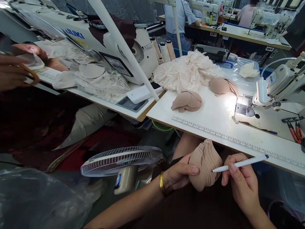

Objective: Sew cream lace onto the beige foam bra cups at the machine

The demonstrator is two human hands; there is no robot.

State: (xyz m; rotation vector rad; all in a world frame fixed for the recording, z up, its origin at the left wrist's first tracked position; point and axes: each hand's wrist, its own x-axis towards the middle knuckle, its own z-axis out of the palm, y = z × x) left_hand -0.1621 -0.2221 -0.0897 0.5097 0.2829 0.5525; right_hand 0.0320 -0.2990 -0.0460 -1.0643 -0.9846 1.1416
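A fanned stack of beige fabric cup pieces (207, 163) is gripped by my left hand (181, 173), the thumb pressed on its face. My right hand (243, 183) pinches a white marker pen (245, 161), its tip at the front of the stack; I cannot tell whether it touches. Both hands are in front of the table edge, above my lap. On the white sewing table (214, 119) lie two more piles of similar pieces, a nearer pile (187, 101) and a farther pile (223, 86).
A lit sewing machine (274, 86) stands at the right, with red-handled snips (294, 131) beside it. Cream lace (186, 71) is heaped at the back. A fan (121, 161) is low on my left. A co-worker's hand (11, 71) holds scissors (30, 74) at far left.
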